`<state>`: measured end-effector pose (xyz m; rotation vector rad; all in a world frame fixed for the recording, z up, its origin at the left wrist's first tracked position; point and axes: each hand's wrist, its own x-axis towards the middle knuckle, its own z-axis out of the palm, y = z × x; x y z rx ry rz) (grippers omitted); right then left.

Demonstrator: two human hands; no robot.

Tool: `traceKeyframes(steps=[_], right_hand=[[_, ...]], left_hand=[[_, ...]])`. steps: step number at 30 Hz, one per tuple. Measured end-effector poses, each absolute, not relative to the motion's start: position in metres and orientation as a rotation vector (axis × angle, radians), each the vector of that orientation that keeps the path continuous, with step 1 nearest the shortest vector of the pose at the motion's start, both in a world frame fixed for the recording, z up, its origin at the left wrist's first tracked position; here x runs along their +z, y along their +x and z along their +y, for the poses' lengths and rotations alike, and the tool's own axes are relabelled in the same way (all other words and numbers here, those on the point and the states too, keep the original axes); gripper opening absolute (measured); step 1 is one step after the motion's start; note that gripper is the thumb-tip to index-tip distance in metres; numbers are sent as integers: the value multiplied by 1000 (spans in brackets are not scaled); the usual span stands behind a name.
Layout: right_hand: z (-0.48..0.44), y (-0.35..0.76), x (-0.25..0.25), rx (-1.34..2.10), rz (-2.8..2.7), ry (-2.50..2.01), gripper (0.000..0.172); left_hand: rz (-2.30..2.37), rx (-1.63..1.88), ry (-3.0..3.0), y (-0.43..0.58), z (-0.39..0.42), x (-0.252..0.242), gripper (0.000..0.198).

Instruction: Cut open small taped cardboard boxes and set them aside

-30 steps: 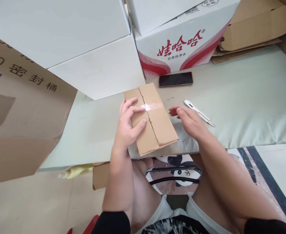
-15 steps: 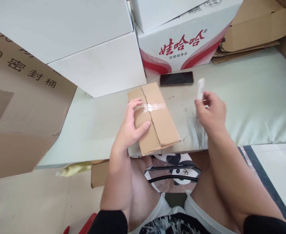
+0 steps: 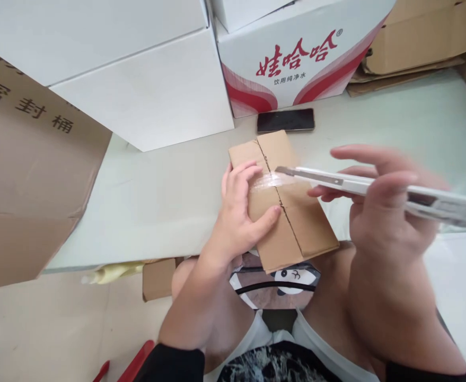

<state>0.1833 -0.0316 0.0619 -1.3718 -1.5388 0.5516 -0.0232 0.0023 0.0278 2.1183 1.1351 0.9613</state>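
A small brown cardboard box (image 3: 310, 223) lies at the front of the covered table, its near end sticking out past the edge. Clear tape (image 3: 265, 182) crosses its centre seam. My left hand (image 3: 238, 217) grips the box from its left side, fingertips by the tape and thumb on the top flap. In my right hand (image 3: 395, 212) is a box cutter (image 3: 348, 182), pointing left. Its blade tip appears over the seam at the tape; whether it touches cannot be made out. The index finger is stretched out above the cutter.
A black phone (image 3: 286, 120) rests behind the box, before a white and red carton (image 3: 296, 63). White boxes (image 3: 149, 90) and a large brown carton (image 3: 37, 175) stand left. Flattened cardboard (image 3: 423, 45) is at the back right. My legs are under the table edge (image 3: 137, 260).
My left hand and the box have shifted right and towards me. My right hand has turned the cutter from upright to pointing left, bringing its tip over the tape.
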Motion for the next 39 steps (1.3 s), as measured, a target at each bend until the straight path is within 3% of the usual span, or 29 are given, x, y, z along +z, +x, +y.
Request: traceKeyframes(steps=[6, 9, 23, 39], right_hand=[[-34, 169, 72, 527, -1572, -1462, 18], [-32, 161, 68, 421, -1602, -1533, 10], [-26, 153, 61, 355, -1826, -1591, 22], [-29, 154, 65, 430, -1795, -1523, 12]], left_hand=[[1143, 948, 2116, -23, 1, 27, 53], [1151, 941, 2096, -23, 1, 26, 52], [1098, 975, 2093, -24, 4, 21, 52], [1106, 957, 2101, -26, 6, 20, 54]])
